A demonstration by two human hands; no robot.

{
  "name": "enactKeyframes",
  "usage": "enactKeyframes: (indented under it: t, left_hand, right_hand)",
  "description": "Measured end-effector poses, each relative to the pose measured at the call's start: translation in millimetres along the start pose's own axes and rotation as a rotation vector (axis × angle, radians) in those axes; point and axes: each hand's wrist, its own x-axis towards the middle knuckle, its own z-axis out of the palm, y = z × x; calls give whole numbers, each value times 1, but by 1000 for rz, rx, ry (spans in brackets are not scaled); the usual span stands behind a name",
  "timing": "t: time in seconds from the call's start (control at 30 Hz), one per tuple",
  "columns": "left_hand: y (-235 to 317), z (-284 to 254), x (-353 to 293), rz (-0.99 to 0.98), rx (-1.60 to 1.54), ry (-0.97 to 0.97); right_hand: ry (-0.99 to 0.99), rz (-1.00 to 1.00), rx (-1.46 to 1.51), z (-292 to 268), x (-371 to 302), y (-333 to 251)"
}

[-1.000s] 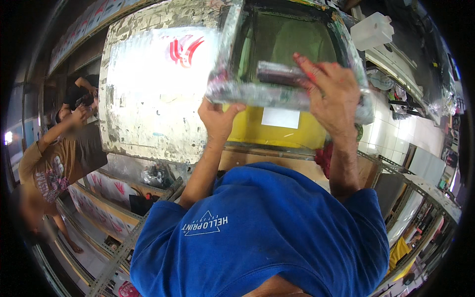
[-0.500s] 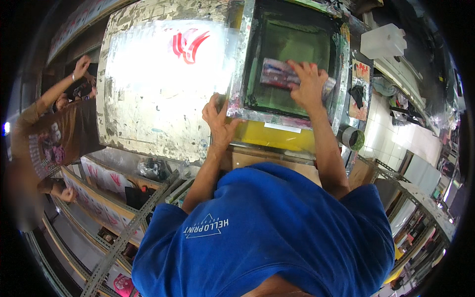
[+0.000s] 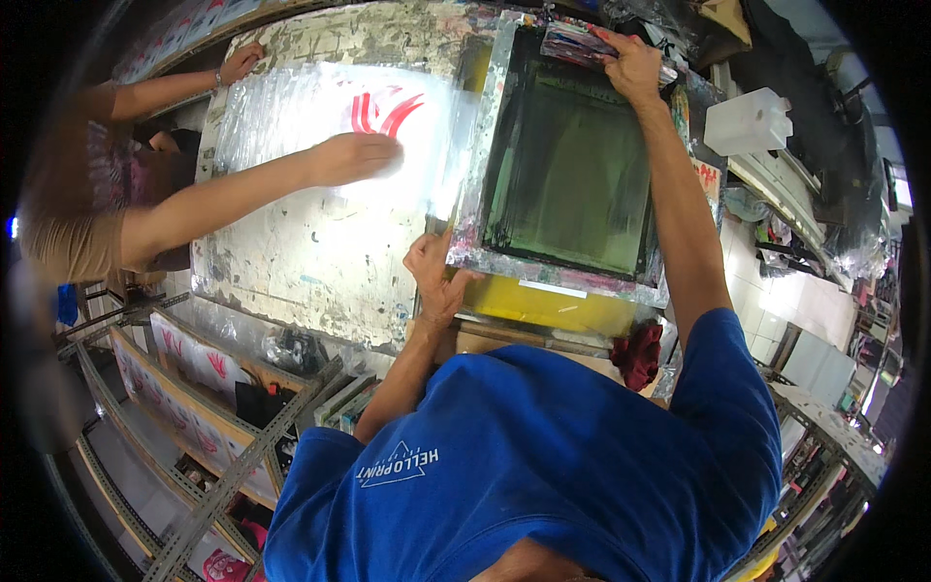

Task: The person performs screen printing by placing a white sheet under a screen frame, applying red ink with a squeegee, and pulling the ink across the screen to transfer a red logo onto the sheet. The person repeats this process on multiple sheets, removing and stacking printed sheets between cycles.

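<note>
A screen-printing frame [image 3: 548, 274] lies before me, its dark green mesh [image 3: 577, 170] stretched inside paint-stained edges. At the frame's near left corner, my left hand [image 3: 438, 281] has its fingers curled around the edge. My right hand [image 3: 635, 73] reaches to the far end and grips an ink-stained squeegee [image 3: 574, 44], which rests at the frame's far edge. Left of the frame, a clear plastic sheet [image 3: 281, 116] bears a red print [image 3: 393, 114]. Another person's hand [image 3: 359, 158] is over that sheet just below the print; their other hand [image 3: 240, 62] is at the worktable's far left edge.
A yellow surface [image 3: 543, 306] shows under the frame's near side. A dark red cloth [image 3: 637, 356] lies near my right side. A translucent white jug [image 3: 747, 123] stands to the right. Metal racks [image 3: 223, 485] with printed sheets stand at the lower left.
My right hand has moved the squeegee from mid-mesh to the frame's far edge. My left hand stays at the corner. The other person's arm has reached across to the printed sheet.
</note>
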Motion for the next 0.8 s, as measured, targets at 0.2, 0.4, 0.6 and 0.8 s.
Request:
enactKeyframes:
  t: [0.2, 0.4, 0.6, 0.8]
  left_hand:
    - [4, 1, -3, -45, -64, 45]
    - [39, -16, 24, 35, -209, 239]
    - [101, -44, 93, 94, -328, 393]
    - [133, -43, 159, 180, -730, 453]
  right_hand:
    - [-141, 297, 176, -37, 9, -19]
    - [-204, 465, 747, -144, -55, -99]
    - [-270, 249, 194, -269, -75, -205]
    - [155, -83, 142, -294, -25, -161]
